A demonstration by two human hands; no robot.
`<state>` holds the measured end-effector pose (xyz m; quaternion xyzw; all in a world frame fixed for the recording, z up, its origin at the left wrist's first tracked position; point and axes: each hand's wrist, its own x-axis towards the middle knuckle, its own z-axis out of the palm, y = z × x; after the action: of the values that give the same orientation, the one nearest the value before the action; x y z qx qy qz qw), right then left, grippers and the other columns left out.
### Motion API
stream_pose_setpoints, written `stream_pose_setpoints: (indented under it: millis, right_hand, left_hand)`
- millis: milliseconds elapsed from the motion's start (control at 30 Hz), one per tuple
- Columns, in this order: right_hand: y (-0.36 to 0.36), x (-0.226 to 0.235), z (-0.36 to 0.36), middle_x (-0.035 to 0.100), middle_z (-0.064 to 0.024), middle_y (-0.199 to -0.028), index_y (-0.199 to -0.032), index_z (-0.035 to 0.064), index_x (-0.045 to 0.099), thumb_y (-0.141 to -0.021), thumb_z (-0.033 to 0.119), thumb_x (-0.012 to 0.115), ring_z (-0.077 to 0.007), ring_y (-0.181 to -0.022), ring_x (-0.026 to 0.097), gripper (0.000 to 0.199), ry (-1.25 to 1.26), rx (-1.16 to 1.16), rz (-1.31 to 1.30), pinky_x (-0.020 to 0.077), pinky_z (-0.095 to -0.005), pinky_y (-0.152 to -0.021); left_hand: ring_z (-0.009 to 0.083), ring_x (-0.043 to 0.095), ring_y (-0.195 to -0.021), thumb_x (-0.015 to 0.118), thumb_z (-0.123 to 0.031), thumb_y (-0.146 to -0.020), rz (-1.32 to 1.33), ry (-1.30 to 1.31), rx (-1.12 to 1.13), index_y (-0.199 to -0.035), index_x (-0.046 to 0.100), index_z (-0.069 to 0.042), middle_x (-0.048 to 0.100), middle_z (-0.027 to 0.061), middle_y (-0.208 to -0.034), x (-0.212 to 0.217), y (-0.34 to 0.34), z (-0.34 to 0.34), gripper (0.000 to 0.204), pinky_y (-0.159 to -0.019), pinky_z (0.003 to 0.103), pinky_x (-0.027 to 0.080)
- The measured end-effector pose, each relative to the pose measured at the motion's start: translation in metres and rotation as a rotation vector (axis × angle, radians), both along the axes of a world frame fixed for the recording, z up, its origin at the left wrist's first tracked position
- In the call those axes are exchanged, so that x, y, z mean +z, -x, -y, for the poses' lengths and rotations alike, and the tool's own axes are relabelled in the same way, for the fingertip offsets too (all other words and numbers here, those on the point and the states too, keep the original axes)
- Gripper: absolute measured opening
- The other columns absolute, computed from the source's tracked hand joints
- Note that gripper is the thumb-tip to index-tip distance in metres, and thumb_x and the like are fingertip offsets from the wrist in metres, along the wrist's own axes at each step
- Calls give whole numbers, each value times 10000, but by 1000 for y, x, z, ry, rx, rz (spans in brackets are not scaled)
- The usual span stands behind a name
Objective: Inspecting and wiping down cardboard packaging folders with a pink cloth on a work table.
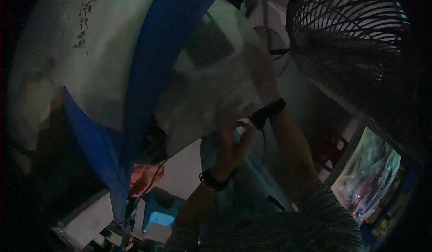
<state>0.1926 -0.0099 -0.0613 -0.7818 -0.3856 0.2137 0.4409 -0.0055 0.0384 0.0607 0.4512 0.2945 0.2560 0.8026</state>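
The picture is very dark. My left hand [231, 141], a dark band round its wrist, is raised in front of a pale sheet-like thing [193, 96]. Its thumb and a bent finger close round a small white bit [245, 123] whose kind I cannot make out. Farther right, my right forearm reaches up, with a black strap [272, 109] at the wrist, close to my left fingers. My right hand [261, 69] lies against the pale thing, dim and smeared, so its fingers are unclear. A broad blue band [155, 49] runs down beside the sheet.
Big pale sheeting [94, 67] with dark writing fills the upper left. A dark slatted basket-like thing [351, 31] stands at upper right. Below it are a red plastic piece [332, 148] and clear plastic wrapping [371, 175]. An orange-red thing [145, 178] and a blue stool-like thing [159, 213] sit lower left.
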Motion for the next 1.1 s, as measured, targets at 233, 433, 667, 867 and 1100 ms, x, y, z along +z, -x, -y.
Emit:
stream_pose_setpoints:
  millis: [233,433,667,867,1100]
  right_hand:
    - [-12,2,-5,546,-139,-1208,-1357,61,433,-923,286,523,-292,-1071,524,497,-65,-6,-181,417,-376,-991]
    - [-19,2,-6,556,-125,-1190,-1350,61,441,-933,325,517,-272,-1053,532,499,-116,-17,-338,413,-361,-992]
    - [-33,-10,-9,568,-109,-1169,-1341,61,450,-945,371,509,-249,-1031,541,507,-355,-34,-802,410,-345,-994]
    - [-42,-35,-2,578,-95,-1150,-1334,61,457,-954,411,503,-229,-1013,549,518,-780,175,-1733,406,-330,-995]
    - [-30,-27,10,616,-87,-1100,-1260,50,517,-937,381,530,-233,-938,589,463,-692,215,-1877,443,-328,-925]
  left_hand:
    - [242,537,-1108,662,-54,-849,9,-56,22,-1478,149,-92,456,139,-1331,-14,4,-3,812,-901,364,479]
    - [218,524,-1124,657,-16,-841,38,10,32,-1462,223,-62,419,124,-1382,-9,-3,-9,759,-828,330,494]
    - [216,556,-1061,678,-42,-836,-65,-96,-2,-1288,444,-32,535,116,-1224,-12,-4,-9,510,-821,331,491]
    - [213,577,-982,678,-80,-844,-90,-130,141,-1193,514,-26,574,105,-1144,-9,-10,-7,389,-796,312,479]
    - [124,571,-789,659,-91,-866,-262,-13,9,-1137,526,-20,571,50,-984,-7,-4,-7,310,-629,243,470]
